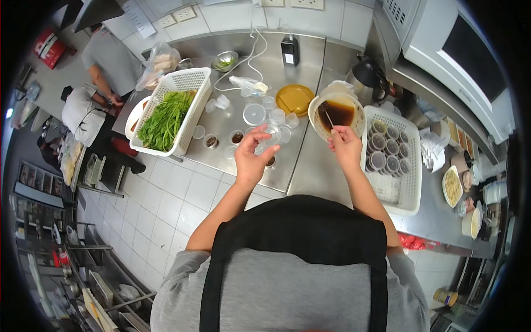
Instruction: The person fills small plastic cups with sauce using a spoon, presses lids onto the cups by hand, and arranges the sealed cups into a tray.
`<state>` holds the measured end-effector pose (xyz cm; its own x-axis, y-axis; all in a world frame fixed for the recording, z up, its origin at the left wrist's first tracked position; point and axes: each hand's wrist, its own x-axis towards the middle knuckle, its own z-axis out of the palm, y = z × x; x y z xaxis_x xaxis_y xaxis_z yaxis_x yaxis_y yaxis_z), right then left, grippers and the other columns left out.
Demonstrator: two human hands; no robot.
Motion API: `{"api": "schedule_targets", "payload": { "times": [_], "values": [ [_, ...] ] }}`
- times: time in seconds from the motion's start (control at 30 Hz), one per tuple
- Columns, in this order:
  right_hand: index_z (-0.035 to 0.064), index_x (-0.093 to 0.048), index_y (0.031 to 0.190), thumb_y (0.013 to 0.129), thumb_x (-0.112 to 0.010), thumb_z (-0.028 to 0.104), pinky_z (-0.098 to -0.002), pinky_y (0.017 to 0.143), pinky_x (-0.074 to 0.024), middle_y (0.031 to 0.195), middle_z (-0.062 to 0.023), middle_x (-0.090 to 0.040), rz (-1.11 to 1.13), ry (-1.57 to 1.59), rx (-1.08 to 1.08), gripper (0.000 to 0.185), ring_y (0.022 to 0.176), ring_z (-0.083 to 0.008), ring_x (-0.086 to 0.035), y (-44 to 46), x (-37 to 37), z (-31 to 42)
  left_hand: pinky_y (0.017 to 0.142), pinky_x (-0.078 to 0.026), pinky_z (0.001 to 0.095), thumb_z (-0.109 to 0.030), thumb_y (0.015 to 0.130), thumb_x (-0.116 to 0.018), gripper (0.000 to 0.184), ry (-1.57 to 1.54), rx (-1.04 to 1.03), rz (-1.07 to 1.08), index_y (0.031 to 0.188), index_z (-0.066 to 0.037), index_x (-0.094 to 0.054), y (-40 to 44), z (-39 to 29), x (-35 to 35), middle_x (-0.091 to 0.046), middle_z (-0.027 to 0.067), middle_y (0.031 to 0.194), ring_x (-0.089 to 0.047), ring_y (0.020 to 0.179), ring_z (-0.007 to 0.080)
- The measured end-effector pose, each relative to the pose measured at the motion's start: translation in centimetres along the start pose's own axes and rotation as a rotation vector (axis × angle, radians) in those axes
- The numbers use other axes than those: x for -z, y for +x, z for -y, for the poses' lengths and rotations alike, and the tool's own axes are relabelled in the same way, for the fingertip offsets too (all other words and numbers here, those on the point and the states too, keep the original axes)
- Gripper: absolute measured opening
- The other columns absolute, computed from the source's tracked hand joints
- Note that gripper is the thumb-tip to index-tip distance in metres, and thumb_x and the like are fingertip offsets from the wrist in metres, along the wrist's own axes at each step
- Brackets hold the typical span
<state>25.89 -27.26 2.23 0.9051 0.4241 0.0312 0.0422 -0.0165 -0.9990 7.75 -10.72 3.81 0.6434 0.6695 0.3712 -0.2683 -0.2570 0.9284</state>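
My right hand [344, 145] is closed on the handle of a spoon [329, 117], whose lower end is in dark brown liquid in a white bowl [358, 123]. My left hand [255, 155] hovers with fingers apart and nothing in them, over small clear plastic cups [284, 134]. Two small cups with dark contents, one [211, 141] farther left and one [237, 137] beside my left hand, stand on the steel counter [315, 171]. Another dark-filled cup [270, 161] is partly hidden by that hand. Behind the cups lies a yellow lid [294, 100].
A white basket [204, 91] of leafy greens [166, 119] stands left. At right, another white basket [412, 188] holds several lidded cups [391, 146]. A kettle [367, 77] and black device [290, 51] are behind. Two people [113, 61] work at far left.
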Motion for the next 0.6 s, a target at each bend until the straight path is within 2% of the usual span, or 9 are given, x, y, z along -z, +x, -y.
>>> {"api": "schedule_targets", "payload": {
  "times": [0.23, 0.27, 0.47, 0.6],
  "values": [
    [-0.0005, -0.059, 0.101, 0.090, -0.060, 0.012, -0.0229, 0.054, -0.0480, 0.076, -0.0071, -0.064, 0.035, 0.050, -0.020, 0.016, 0.059, -0.0100, -0.059, 0.5, 0.5, 0.0, 0.089, -0.042, 0.0285, -0.001, 0.070, -0.078, 0.028, 0.020, -0.010, -0.056, 0.093, -0.005, -0.063, -0.9, -0.1, 0.0, -0.056, 0.0099, 0.127, -0.053, 0.107, 0.0133],
    [-0.0005, -0.058, 0.102, 0.090, -0.060, 0.013, -0.0226, 0.053, -0.0467, 0.075, -0.0070, -0.065, 0.032, 0.071, -0.016, 0.018, 0.057, -0.0096, -0.057, 0.4, 0.5, 0.0, 0.099, -0.041, 0.0340, 0.006, 0.073, -0.074, 0.032, 0.064, 0.009, -0.008, 0.101, -0.002, -0.061, -1.1, 0.1, 0.4, -0.048, 0.0163, 0.134, -0.051, 0.119, 0.0201],
    [-0.0018, -0.058, 0.102, 0.091, -0.058, 0.012, -0.0226, 0.053, -0.0464, 0.076, -0.0082, -0.065, 0.040, 0.155, -0.012, 0.018, 0.057, -0.0104, -0.057, -0.2, 0.9, 0.8, 0.097, -0.043, 0.0329, 0.005, 0.072, -0.075, 0.043, -0.023, -0.004, -0.022, 0.110, -0.004, -0.057, -1.3, 0.4, -0.2, -0.050, 0.0142, 0.132, -0.051, 0.116, 0.0183],
    [-0.0021, -0.058, 0.105, 0.092, -0.057, 0.012, -0.0220, 0.054, -0.0456, 0.076, -0.0082, -0.065, 0.067, 0.210, -0.015, 0.020, 0.058, -0.0106, -0.057, -0.6, 2.0, 1.0, 0.093, -0.044, 0.0325, 0.001, 0.071, -0.077, 0.051, 0.183, -0.010, 0.008, 0.116, -0.005, -0.053, -0.7, -0.1, -0.8, -0.056, 0.0110, 0.125, -0.054, 0.109, 0.0165]
  ]
}}
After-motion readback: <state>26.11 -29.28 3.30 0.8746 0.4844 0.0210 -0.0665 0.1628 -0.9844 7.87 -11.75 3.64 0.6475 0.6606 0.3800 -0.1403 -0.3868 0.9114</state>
